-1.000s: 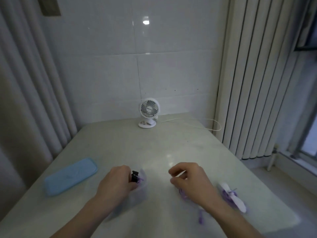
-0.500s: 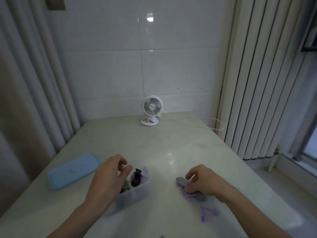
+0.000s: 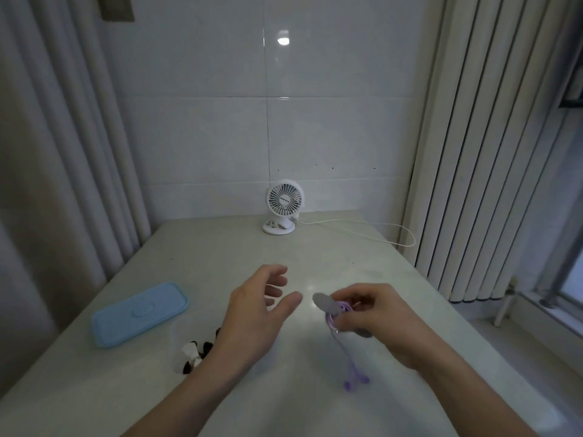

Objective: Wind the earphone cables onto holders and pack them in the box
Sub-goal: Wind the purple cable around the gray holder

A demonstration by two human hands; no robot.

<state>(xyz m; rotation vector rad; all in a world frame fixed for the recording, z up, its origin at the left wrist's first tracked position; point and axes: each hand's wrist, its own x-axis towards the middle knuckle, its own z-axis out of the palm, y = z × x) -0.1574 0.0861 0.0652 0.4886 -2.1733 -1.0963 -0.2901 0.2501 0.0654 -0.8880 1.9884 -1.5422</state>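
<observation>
My right hand (image 3: 375, 316) grips a grey holder (image 3: 326, 303) with a purple earphone cable (image 3: 339, 313) partly wound on it, lifted above the table. The purple earbuds (image 3: 355, 380) dangle below the hand. My left hand (image 3: 255, 313) hovers open beside the holder, fingers spread, holding nothing. Under my left wrist stands a clear plastic box (image 3: 176, 351) with black and white wound earphones (image 3: 195, 354) inside; my forearm hides most of the box.
A light blue box lid (image 3: 138, 313) lies at the left of the pale table (image 3: 220, 253). A small white fan (image 3: 284, 205) with a white cord (image 3: 362, 225) stands at the far edge by the tiled wall. Curtains hang on both sides.
My right hand has lifted the grey holder with the purple cable off the table. My left hand has left the box and moved up and right, open.
</observation>
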